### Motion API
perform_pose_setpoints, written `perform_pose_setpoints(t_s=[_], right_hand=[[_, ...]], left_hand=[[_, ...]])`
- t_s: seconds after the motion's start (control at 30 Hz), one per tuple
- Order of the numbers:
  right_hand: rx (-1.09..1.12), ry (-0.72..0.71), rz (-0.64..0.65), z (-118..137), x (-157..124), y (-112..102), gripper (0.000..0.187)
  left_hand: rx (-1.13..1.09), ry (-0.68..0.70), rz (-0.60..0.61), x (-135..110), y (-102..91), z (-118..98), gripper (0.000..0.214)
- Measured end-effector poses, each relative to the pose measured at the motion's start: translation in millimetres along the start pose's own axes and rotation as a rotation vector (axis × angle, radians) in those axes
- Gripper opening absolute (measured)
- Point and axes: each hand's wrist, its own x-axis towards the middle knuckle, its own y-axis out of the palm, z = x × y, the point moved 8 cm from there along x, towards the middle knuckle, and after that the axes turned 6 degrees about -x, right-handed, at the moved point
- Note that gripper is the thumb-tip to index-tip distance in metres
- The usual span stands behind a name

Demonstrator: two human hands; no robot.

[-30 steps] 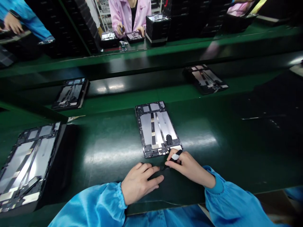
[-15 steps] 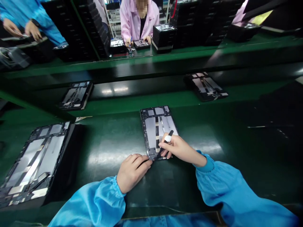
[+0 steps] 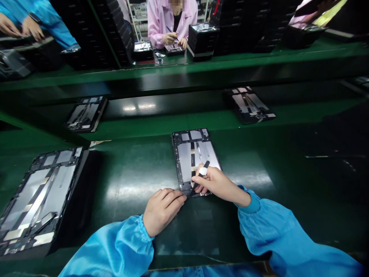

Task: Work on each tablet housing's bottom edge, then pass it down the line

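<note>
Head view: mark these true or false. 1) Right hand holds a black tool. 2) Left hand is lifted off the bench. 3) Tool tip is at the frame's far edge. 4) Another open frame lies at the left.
1) True: the right hand grips the black tool.
2) False: the left hand rests on the bench, at the tablet frame.
3) False: the tip is at its near edge.
4) True: a second frame lies there.

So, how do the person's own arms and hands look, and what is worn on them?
Both arms wear shiny bright blue sleeves of thin smooth fabric, loose and wrinkled, each gathered by an elastic cuff at the wrist. The left hand and the right hand are bare, with no gloves. A white cover sits on one finger of the right hand. No watch or ring shows.
</note>
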Motion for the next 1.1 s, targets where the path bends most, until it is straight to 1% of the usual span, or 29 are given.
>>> perform_pose_setpoints(t_s=[0.1,0.23,0.63,0.8,0.9,0.97,1.03,1.1], right_hand=[[-0.003,-0.009,-0.011,-1.1,-0.2,-0.2,0.024],[-0.002,-0.010,-0.017,-1.2,-0.8,-0.9,0.027],[-0.030,-0.012,-0.037,-0.1,-2.2,-2.0,0.026],[-0.033,-0.034,-0.040,1.7,-1.2,-0.5,0.019],[-0.029,-0.043,-0.035,0.6,-2.3,-0.2,0.019],[-0.022,-0.072,-0.063,-0.4,-6.4,-5.3,0.020],[-0.048,-0.121,-0.133,-1.0,-13.9,-15.7,0.023],[-0.121,-0.170,-0.202,-1.0,-23.4,-25.9,0.025]], left_hand=[[0.000,0.002,0.001,-0.3,0.2,0.2,0.016],[-0.001,0.001,0.000,-1.3,0.5,0.6,0.017],[0.034,0.002,0.039,-5.4,4.8,0.8,0.019],[0.183,0.083,0.137,-6.5,7.1,-5.8,0.034],[0.200,0.096,0.169,-5.7,7.1,-5.9,0.035],[0.186,0.092,0.182,-5.1,7.8,-4.4,0.035],[0.172,0.082,0.197,-4.7,9.3,-2.4,0.036],[0.154,0.073,0.197,-4.1,9.9,-1.2,0.036]])
